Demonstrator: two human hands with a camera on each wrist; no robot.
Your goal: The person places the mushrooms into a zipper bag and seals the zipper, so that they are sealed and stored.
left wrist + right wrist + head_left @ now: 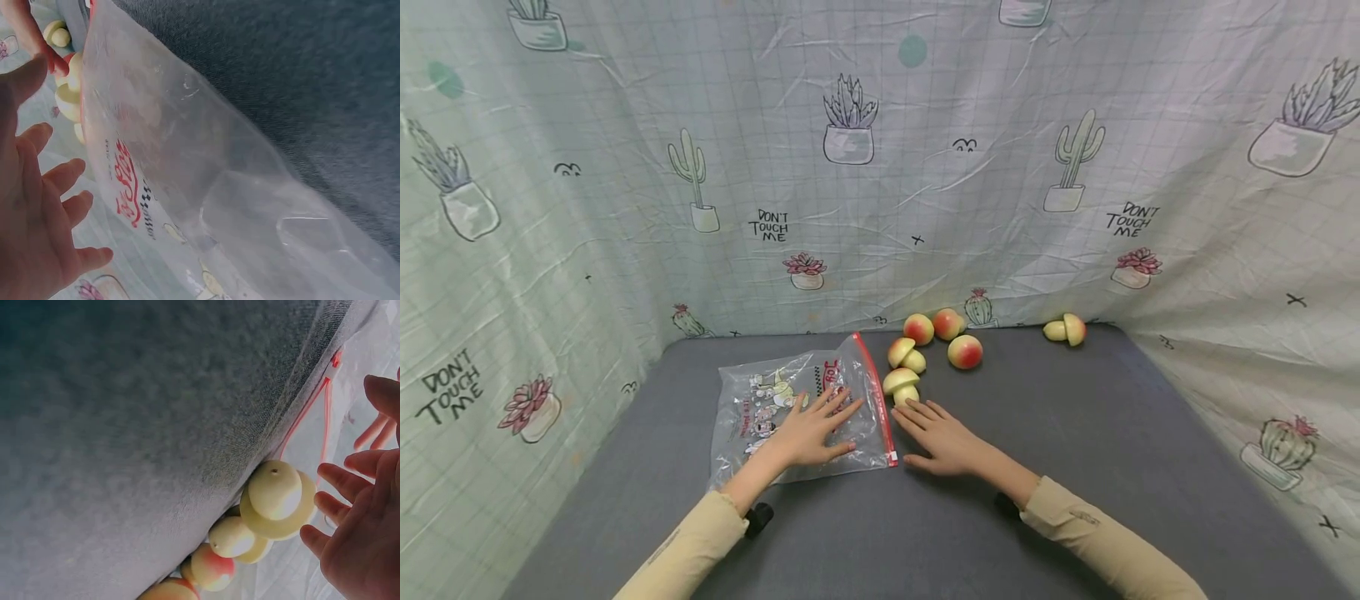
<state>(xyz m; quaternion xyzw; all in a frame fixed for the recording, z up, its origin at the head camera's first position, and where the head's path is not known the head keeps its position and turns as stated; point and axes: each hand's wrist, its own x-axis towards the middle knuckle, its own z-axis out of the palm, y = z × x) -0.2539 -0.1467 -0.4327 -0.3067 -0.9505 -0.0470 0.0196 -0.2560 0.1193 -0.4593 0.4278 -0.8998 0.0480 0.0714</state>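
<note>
A clear plastic zip bag (pixel 867 392) with a red zip edge and printed cartoon figures lies flat on the grey table. My left hand (pixel 808 437) is over it, palm down with fingers spread. In the left wrist view, nothing is in the left hand (pixel 37 212) beside the bag (pixel 181 131). My right hand (pixel 947 442), fingers extended, is just right of the red zip. Its fingertips come right up to the stem of the nearest toy mushroom (pixel 901 383), yellow with a reddish cap. Another mushroom (pixel 907 356) sits just behind that one.
Farther back are several more red-and-yellow pieces: a round one (pixel 918 328), another round one (pixel 966 352) and a mushroom-like piece (pixel 947 323). One mushroom (pixel 1067 330) lies alone at the back right. A cactus-printed curtain (pixel 880 200) hangs around the table's back and sides.
</note>
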